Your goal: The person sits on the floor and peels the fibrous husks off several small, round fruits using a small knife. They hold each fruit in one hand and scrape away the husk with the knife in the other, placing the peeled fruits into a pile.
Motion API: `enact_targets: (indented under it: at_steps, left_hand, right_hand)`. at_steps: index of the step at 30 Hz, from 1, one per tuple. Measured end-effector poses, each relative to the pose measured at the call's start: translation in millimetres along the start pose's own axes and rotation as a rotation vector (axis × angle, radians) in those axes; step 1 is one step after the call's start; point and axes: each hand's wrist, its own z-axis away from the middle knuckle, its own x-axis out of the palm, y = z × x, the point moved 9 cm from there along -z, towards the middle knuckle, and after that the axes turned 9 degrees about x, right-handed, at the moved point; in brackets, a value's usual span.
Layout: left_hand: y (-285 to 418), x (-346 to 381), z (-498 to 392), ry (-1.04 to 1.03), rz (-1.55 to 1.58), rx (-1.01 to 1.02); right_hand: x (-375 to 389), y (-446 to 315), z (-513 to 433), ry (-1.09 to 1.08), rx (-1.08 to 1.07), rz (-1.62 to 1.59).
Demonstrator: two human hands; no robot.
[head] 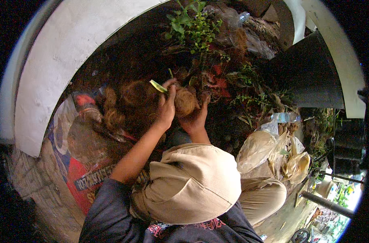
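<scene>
A round, fibrous brown object (184,101), like a husked coconut, is between my two hands. My left hand (167,104) lies against its left side, fingers bent over its top. My right hand (196,118) cups it from below and the right, its fingertips raised beside it. A short yellow-green strip (158,86) sticks out at the left of my left hand's fingers; whether the hand grips it I cannot tell. Another brown fibrous clump (134,92) lies in the dark to the left. Beneath my forearms is my knee in beige trousers (187,182).
Leafy green plants (193,29) grow at the top. Plastic bags (260,145) and a plastic bottle (284,117) lie at the right. A large dark container (312,73) stands upper right. A red printed sack (78,179) and a round brown object (85,138) are at the left.
</scene>
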Motion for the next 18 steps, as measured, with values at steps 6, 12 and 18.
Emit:
enact_targets:
  at_steps: [6, 12, 18]
  left_hand:
    - [34.0, 19.8, -4.2, -0.162, -0.384, 0.270]
    - [12.1, 12.8, -26.9, -0.023, 0.068, -0.033]
    - [-22.0, 35.0, 0.4, 0.078, 0.556, -0.388]
  right_hand:
    - [-23.3, 3.5, -1.4, 0.152, 0.049, -0.143]
    - [10.4, 5.0, 5.1, -0.033, 0.083, -0.138]
    - [-21.1, -42.5, 7.6, 0.366, -0.461, 0.437]
